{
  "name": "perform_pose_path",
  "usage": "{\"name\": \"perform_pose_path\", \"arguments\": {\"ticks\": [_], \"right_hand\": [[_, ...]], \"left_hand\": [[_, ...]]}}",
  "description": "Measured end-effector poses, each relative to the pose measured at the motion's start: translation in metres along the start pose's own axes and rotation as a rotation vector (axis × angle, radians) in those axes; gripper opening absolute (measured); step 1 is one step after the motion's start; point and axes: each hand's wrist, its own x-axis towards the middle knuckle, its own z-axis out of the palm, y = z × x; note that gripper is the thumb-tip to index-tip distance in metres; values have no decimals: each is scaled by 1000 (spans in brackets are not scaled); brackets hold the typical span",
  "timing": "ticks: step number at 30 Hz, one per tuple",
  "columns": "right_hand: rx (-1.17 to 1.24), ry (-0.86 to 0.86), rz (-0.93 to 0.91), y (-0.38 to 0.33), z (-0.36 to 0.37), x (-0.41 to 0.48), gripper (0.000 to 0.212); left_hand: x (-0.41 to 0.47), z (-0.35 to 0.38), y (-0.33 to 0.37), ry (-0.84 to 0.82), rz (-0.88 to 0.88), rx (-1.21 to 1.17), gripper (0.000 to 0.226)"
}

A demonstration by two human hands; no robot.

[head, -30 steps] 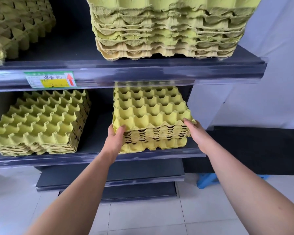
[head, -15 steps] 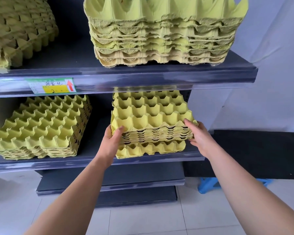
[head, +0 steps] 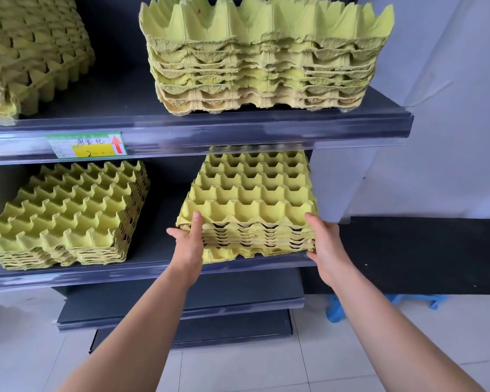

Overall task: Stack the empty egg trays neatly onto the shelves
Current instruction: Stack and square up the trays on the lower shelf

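The left hand (head: 188,244) presses straight, closed fingers against the tray stack (head: 249,193) on the middle shelf (head: 153,267). The right hand (head: 327,250) grips its front-right corner, fingers hidden.

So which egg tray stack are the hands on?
The right-hand stack on the middle shelf: it alone has left hand and right hand touching its front corners.
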Motion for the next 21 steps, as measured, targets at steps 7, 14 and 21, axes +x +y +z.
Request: {"name": "perform_pose_path", "arguments": {"ticks": [7, 14, 21], "right_hand": [[-65, -122, 60, -2, 24, -16, 51], [-139, -263, 105, 5, 16, -28, 20], [-227, -352, 116, -4, 13, -38, 33]], "left_hand": [[-34, 41, 8, -164, -61, -145, 123], [-51, 55, 14, -178, -185, -357, 135], [-49, 53, 9, -85, -126, -420, 122]]}}
